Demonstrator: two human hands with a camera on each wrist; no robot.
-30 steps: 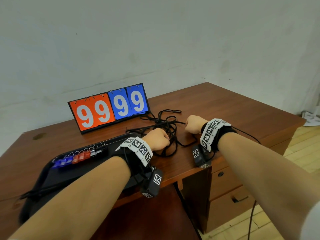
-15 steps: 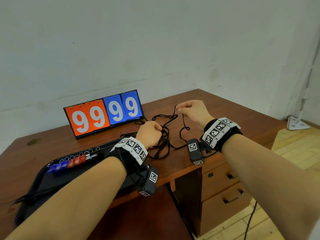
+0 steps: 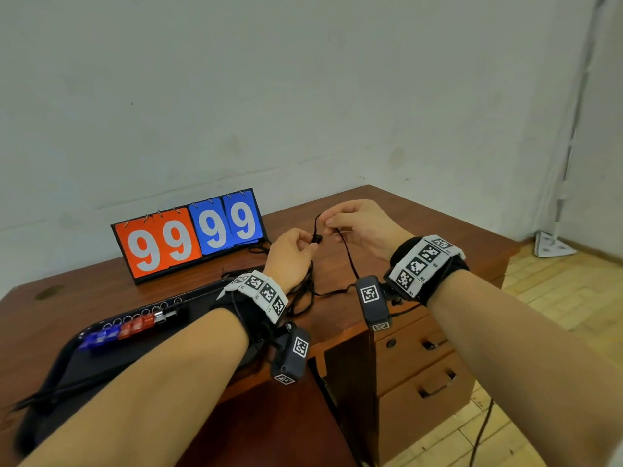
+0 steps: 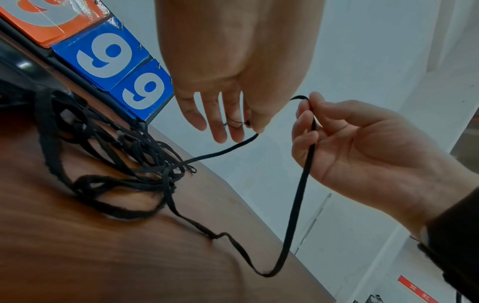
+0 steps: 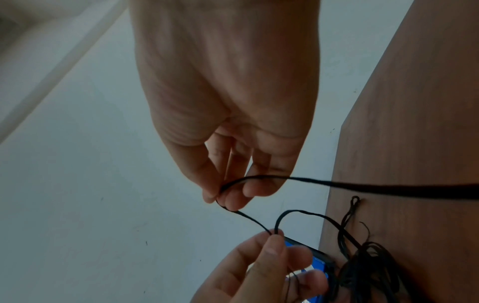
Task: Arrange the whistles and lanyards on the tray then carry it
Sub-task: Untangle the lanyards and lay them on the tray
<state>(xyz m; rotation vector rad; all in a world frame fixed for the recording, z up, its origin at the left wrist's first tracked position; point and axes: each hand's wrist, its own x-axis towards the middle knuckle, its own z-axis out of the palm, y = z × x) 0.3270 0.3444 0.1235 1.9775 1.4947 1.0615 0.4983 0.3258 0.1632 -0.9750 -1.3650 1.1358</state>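
Both hands hold one black lanyard (image 3: 348, 259) up above the desk. My left hand (image 3: 312, 242) pinches its thin end loop, and the other fingers hang loose in the left wrist view (image 4: 233, 131). My right hand (image 3: 328, 220) pinches the cord a little higher and to the right, seen close in the right wrist view (image 5: 220, 196). From there the cord droops to the desk and runs into the tangled pile of lanyards (image 4: 116, 160). A black tray (image 3: 111, 358) lies at the left. A row of blue, red and black whistles (image 3: 135, 326) lies along its far side.
An orange and blue flip scoreboard (image 3: 188, 235) reading 99 99 stands at the back of the wooden desk (image 3: 387, 197), just behind the lanyard pile. Desk drawers (image 3: 421, 369) are below on the right, above a wooden floor. A white wall is behind.
Both hands have risen from the desk with one lanyard drawn up out of the pile. The right hand went from a fist on the desk to a raised pinch on the cord.
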